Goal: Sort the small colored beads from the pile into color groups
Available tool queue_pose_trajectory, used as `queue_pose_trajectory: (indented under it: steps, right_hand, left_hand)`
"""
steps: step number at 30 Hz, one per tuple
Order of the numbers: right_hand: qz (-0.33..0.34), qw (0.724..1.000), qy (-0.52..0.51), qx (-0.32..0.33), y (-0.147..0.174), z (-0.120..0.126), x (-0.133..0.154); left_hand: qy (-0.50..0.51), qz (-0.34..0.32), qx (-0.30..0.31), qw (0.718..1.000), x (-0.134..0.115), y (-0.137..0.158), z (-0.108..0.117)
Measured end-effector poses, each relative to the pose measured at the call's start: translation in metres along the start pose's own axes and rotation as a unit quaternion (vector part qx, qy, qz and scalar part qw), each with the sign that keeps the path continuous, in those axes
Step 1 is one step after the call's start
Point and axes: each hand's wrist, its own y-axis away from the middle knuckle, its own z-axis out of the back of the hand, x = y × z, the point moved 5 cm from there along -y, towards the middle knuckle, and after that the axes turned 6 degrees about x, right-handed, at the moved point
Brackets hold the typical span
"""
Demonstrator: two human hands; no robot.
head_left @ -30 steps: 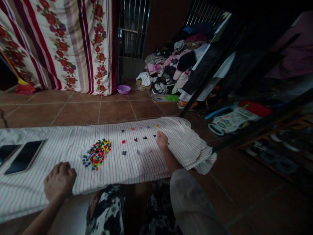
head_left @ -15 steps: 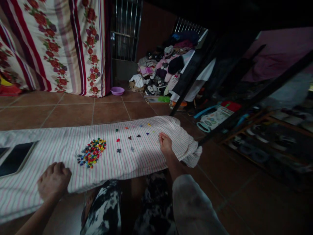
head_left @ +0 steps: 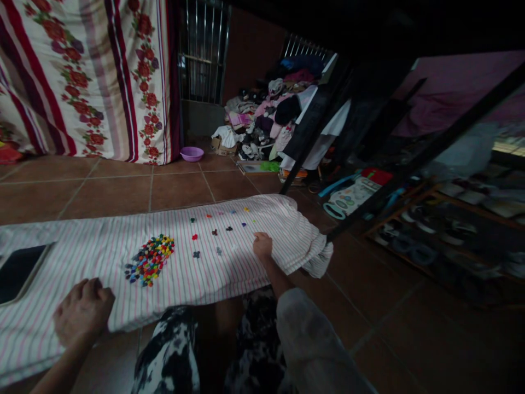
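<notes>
My right hand (head_left: pixel 263 245) hovers over or rests on the striped cloth (head_left: pixel 172 312), just right of the small colored pieces; I cannot tell if it touches. Its fingers are pinched together, and anything between them is too small to see. Nearest to it are a pale piece (head_left: pixel 235 247), a yellow-green piece (head_left: pixel 254 221) and a blue piece (head_left: pixel 244 224). Further left lie a grey cluster (head_left: pixel 219 251), a dark cluster (head_left: pixel 196 254) and a red cluster (head_left: pixel 194 237). My left hand (head_left: pixel 84 311) rests curled on the cloth, left of a pile of multicolored small pieces (head_left: pixel 151 260).
A dark-screened tablet or phone (head_left: pixel 21 272) lies at the cloth's left. Beyond the cloth are a tiled floor (head_left: pixel 110 191), a purple basin (head_left: pixel 192 154) and heaped clothes (head_left: pixel 262 117). A dark slanted post (head_left: pixel 303 156) and a shoe rack (head_left: pixel 443 230) stand right.
My right hand has moved a little left and toward me, its fingers still together. The left hand stays on the cloth. The whole view has shifted slightly.
</notes>
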Motion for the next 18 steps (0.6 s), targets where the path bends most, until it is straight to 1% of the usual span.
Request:
queue_pose_trajectory:
  steps: [2, 4, 6, 13, 15, 18]
  right_hand:
    - [0.025, 0.995, 0.091, -0.001, 0.005, -0.004, 0.002]
    - [0.048, 0.977, 0.207, -0.003, 0.008, -0.006, 0.003]
    - [0.061, 0.958, 0.279, 0.000, 0.009, -0.007, 0.002]
    - [0.077, 0.940, 0.332, 0.010, 0.026, -0.006, -0.008]
    - [0.104, 0.937, 0.333, 0.028, 0.030, -0.010, -0.006]
    - [0.160, 0.939, 0.297, 0.063, 0.030, -0.020, 0.004]
  left_hand:
    - [0.000, 0.003, -0.007, 1.000, 0.002, -0.002, -0.003]
    - [0.002, 0.003, -0.010, 1.000, 0.004, -0.004, -0.006]
    - [0.001, 0.011, -0.008, 1.000, 0.006, -0.005, -0.008]
    - [-0.011, 0.010, 0.023, 1.000, 0.003, -0.003, -0.005]
    - [-0.003, 0.004, 0.016, 1.000, 0.001, -0.001, -0.002]
    - [0.017, -0.016, 0.016, 1.000, -0.002, 0.002, 0.003]
